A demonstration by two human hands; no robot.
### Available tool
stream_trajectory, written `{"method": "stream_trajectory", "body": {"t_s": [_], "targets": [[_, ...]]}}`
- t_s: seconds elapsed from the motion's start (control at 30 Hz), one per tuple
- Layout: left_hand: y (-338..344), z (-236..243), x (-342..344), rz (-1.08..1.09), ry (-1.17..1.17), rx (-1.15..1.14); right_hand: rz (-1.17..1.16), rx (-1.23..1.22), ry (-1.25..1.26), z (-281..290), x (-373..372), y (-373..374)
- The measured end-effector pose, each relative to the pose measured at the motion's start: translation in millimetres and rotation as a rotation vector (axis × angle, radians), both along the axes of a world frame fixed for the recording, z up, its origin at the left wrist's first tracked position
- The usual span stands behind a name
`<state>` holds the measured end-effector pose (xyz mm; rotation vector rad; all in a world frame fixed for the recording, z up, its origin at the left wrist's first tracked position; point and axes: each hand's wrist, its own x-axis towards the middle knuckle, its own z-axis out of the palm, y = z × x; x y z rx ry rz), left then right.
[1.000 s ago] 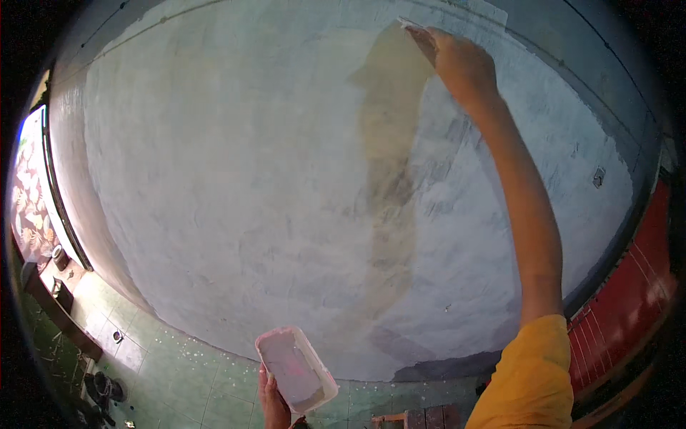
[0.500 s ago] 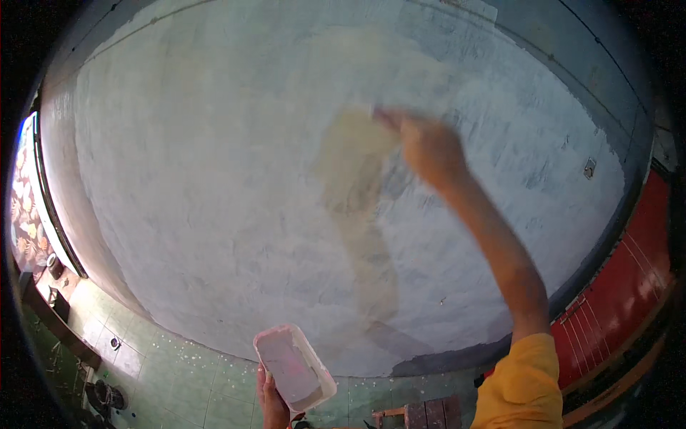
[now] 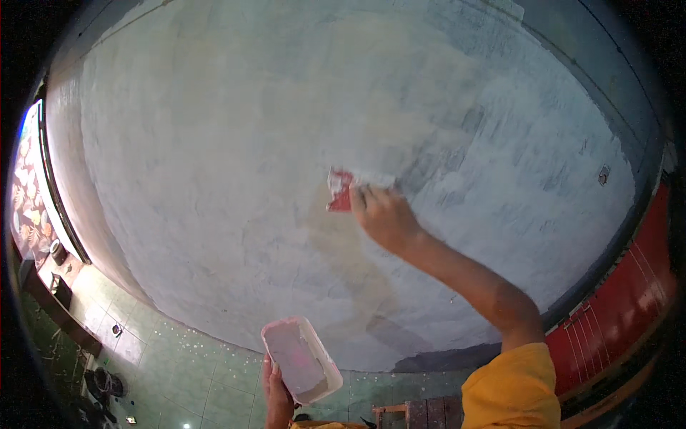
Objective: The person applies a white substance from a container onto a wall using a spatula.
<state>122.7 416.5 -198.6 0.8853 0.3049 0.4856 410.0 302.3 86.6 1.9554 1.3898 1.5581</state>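
My right hand [image 3: 386, 218], reaching up from the lower right, grips a red putty scraper [image 3: 341, 194] smeared with white filler. The scraper's flat blade lies against the pale, patchily coated wall [image 3: 200, 179], near the middle of the view; the fingers cover part of it. Low in the picture, my left hand [image 3: 277, 395] holds a shallow rectangular plastic tub [image 3: 326, 354] by its left side. The tub is whitish with a pinkish rim and is tilted so that its inside shows. Pale residue coats the inside.
White-spotted green floor tiles [image 3: 214, 390] run along the wall's foot. A brown wooden stool [image 3: 429, 413] stands at the bottom, left of my yellow sleeve. A red panel [image 3: 607, 322] is on the right. A small fixture [image 3: 604, 175] sits on the wall, and a bright doorway opens at far left.
My right hand has moved down and slightly left along the wall; the scraper's red face now shows, where it was blurred before. The left hand still holds the tub, and the view has shifted slightly.
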Motion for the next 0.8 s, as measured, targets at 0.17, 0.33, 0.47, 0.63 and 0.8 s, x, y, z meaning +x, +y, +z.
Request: {"method": "stream_trajectory", "body": {"t_s": [0.17, 0.33, 0.47, 0.63, 0.8], "targets": [[7.7, -17.8, -1.1, 0.061, -0.058, 0.163, -0.039, 0.056, 0.185, 51.3, -0.8, 8.5], [10.9, -23.4, 2.8, -0.027, -0.06, -0.104, -0.144, 0.247, -0.084, 193.4, 4.0, 4.2], [15.6, -28.7, 2.4, 0.008, -0.084, -0.1, -0.102, 0.104, -0.043, 89.3, 6.2, 19.3], [11.9, -31.8, 5.8, 0.023, -0.057, -0.136, 0.027, -0.033, 0.163, -75.3, 0.2, 0.0], [22.7, -41.4, 6.7, 0.042, -0.088, -0.113, -0.053, 0.09, 0.418, 32.2, -4.9, 2.3]]}}
